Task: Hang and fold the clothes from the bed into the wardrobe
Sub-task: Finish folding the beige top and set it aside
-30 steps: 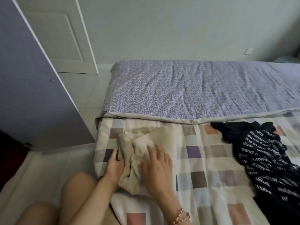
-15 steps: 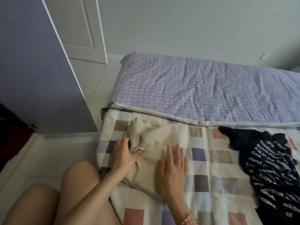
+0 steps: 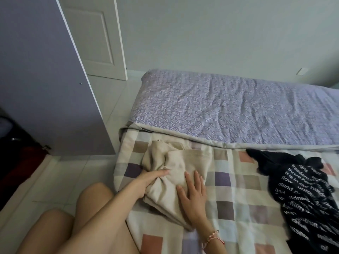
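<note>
Head, step: we are folding the beige garment [image 3: 185, 160] near the left edge of the bed [image 3: 238, 180].
Left hand [image 3: 145, 183]: grips a bunched fold of it.
Right hand [image 3: 192, 195]: flat, fingers straight, pressing the cloth.
Next: we judge the bunch needs smoothing first.
Textures: garment soft and creased; black shirt [image 3: 302, 189], white lettering, crumpled at the right.

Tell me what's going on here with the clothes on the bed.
A person sitting at the edge of the bed is working on a beige garment that lies on the checked bedcover, apparently folding it. The left hand grips its bunched left side, while the right hand presses flat on top with straight fingers. A black garment with white lettering lies crumpled to the right, not yet folded. Nothing shown has gone into the wardrobe.
</note>
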